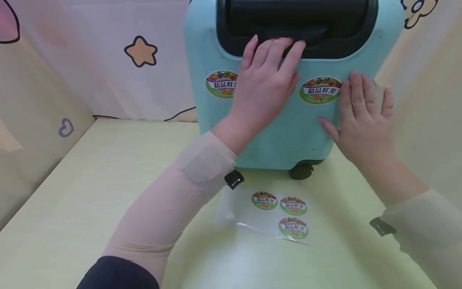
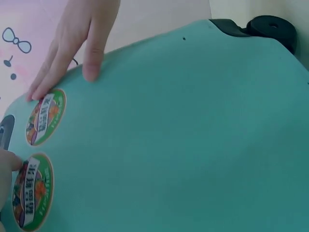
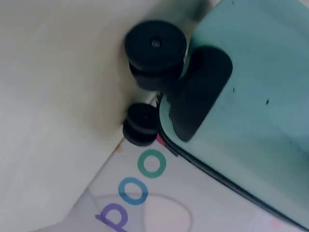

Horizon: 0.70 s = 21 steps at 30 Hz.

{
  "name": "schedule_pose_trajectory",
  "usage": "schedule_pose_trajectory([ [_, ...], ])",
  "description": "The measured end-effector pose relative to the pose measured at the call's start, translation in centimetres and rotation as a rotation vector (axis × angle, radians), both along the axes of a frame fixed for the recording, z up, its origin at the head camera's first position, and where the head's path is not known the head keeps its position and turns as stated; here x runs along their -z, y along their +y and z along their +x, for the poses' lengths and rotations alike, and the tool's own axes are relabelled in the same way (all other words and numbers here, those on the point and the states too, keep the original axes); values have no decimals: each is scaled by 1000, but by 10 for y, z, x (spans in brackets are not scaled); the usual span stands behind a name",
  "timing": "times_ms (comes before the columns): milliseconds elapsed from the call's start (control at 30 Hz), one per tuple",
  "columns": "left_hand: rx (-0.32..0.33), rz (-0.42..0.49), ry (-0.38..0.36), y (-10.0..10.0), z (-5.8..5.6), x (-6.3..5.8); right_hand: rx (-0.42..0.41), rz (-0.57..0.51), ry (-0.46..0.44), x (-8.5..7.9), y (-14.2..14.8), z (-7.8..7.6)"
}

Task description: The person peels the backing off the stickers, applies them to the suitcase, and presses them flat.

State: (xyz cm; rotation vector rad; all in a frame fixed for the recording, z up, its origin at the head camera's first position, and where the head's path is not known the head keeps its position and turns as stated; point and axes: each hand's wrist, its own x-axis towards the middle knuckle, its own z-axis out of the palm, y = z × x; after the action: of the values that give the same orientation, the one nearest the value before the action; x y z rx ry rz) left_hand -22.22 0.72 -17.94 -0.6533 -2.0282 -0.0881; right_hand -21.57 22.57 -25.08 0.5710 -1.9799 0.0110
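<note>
A light-blue suitcase (image 1: 267, 136) stands upright, with a black handle recess (image 1: 296, 40) in its front. My left hand (image 1: 265, 80) lies against the front, fingertips at the lower edge of that recess. Its palm covers most of a middle sticker; the thumb (image 2: 10, 162) touches that sticker (image 2: 33, 193) in the left wrist view. A left oval fruit sticker (image 1: 221, 84) is partly behind the hand. My right hand (image 1: 366, 116) rests with straight, spread fingers on the suitcase's right edge, beside a right fruit sticker (image 1: 319, 90).
A clear sheet with several oval stickers (image 1: 293, 228) lies on the pale table (image 1: 108, 200) before the suitcase. Black wheels (image 3: 155, 48) show at the suitcase's bottom corner. Walls with printed drawings, such as a star (image 1: 141, 51), enclose the table.
</note>
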Motion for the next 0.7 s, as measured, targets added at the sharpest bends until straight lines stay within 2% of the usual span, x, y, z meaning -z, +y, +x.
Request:
schedule_pose_trajectory([
  [67,-13,0,-9,1,0,0,-16,28,-1,2,-3,1],
  [233,-38,-7,-25,1,2,-1,-132,155,37,7,-23,-3],
  [333,-35,-8,-19,-1,2,-2,-147,186,63,5,-28,-7],
  [467,-22,-14,-3,-2,2,-2,-139,158,88,3,-20,-9],
  [700,-13,-19,2,-1,1,-3,-79,65,19,7,-1,-2],
])
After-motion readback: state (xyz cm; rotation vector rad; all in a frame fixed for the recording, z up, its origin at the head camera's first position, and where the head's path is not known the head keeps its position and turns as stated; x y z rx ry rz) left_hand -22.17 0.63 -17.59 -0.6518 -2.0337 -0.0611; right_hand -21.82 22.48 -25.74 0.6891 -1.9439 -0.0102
